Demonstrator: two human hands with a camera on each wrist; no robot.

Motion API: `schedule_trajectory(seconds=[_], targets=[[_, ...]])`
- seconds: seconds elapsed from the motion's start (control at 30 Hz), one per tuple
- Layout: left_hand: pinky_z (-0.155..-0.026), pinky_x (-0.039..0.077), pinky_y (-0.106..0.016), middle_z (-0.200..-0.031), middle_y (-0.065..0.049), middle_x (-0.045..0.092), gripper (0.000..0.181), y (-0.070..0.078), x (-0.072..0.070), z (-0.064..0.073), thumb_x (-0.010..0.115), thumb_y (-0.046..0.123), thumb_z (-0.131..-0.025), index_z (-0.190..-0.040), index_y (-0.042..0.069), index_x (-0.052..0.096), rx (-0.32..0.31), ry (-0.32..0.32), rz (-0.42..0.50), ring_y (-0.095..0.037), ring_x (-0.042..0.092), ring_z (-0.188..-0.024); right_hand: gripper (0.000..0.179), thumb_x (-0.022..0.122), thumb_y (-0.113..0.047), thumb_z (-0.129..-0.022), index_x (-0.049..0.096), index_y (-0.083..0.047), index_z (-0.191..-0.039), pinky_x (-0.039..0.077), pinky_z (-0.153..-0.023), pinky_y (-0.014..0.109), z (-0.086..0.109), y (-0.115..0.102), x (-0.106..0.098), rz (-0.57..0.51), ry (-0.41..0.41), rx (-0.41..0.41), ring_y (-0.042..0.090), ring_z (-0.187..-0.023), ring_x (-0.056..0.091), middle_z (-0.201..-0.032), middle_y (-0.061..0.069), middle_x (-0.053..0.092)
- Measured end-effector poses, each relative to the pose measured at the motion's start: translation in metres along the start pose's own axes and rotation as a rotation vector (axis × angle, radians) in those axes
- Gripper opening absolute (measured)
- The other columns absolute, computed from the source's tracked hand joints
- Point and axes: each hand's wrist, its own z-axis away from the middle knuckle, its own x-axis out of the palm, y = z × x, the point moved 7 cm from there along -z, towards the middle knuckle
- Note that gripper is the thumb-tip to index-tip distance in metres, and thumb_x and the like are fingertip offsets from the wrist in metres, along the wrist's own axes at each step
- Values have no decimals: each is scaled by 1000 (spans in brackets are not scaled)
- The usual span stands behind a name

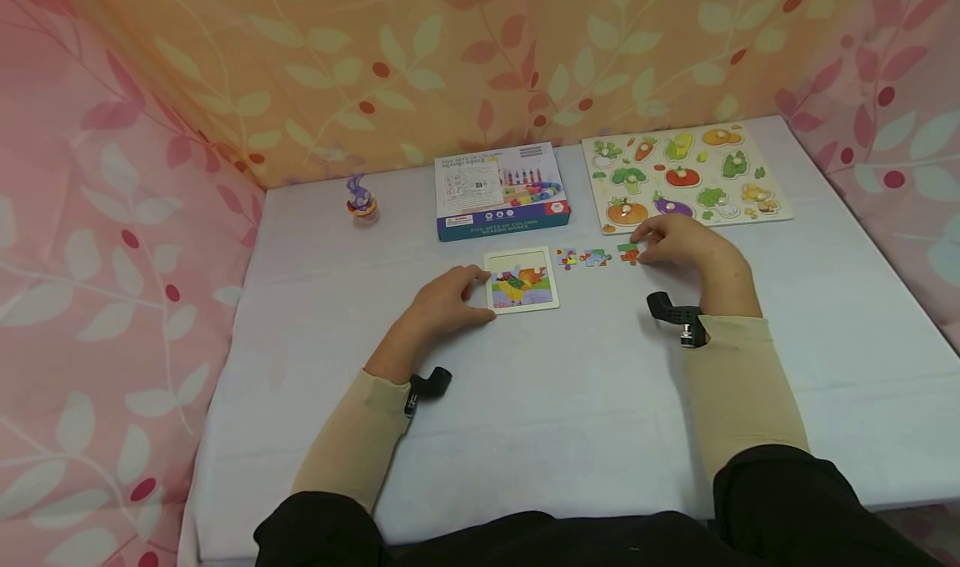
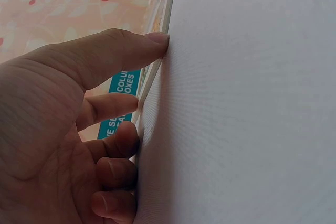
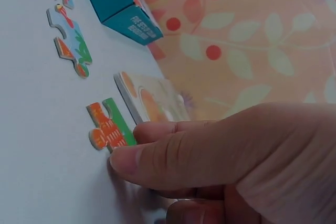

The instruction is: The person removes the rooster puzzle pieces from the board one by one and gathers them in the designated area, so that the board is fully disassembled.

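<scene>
A small square puzzle tray (image 1: 522, 308) with a bird picture lies mid-table. My left hand (image 1: 448, 304) is at its left side, the thumb and index finger touching the edge; the left wrist view shows the thumb (image 2: 126, 51) straight and the other fingers loosely bent. My right hand (image 1: 686, 246) pinches a red and green jigsaw piece (image 3: 107, 127) between thumb and fingers, at the right end of a short row. Left of it on the cloth lie a blue jigsaw piece (image 1: 596, 258) and another with a yellow patch (image 1: 566, 258).
Behind the tray lies a boxed set (image 1: 498, 192) with a teal side. A wooden vegetable board (image 1: 693, 175) lies at the back right, close beyond my right hand. At the back left stands a small purple figurine (image 1: 362, 200). Patterned curtains (image 1: 480, 58) surround the white table.
</scene>
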Motion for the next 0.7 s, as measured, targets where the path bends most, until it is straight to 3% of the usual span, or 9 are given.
schedule_trajectory(seconds=[0.2, 0.43, 0.7], targets=[[-73, 40, -39, -97, -6, 54, 71, 0, 0, 0, 83, 47, -83, -145, 22, 58, 6, 5, 3, -22, 52, -90, 35, 71, -14, -94, 64, -6, -126, 37, -79, 43, 7, -12, -10, -1, 50, 18, 29, -94, 48, -99, 12, 54], [-73, 39, -39, -96, -6, 54, 71, 2, -1, 1, 83, 47, -84, -145, 22, 58, 7, 5, -5, -21, 52, -90, 36, 74, -20, -94, 66, -6, -125, 36, -72, 39, 24, -45, -28, -5, 170, -102, 27, -87, 46, -97, 9, 53], [-74, 40, -39, -97, -6, 54, 69, 2, 0, 2, 83, 47, -84, -145, 23, 58, -1, 3, -10, -21, 52, -91, 36, 72, -34, -96, 68, -10, -123, 40, -68, 37, 42, -85, -29, -24, 235, -174, 27, -87, 49, -100, 8, 56]])
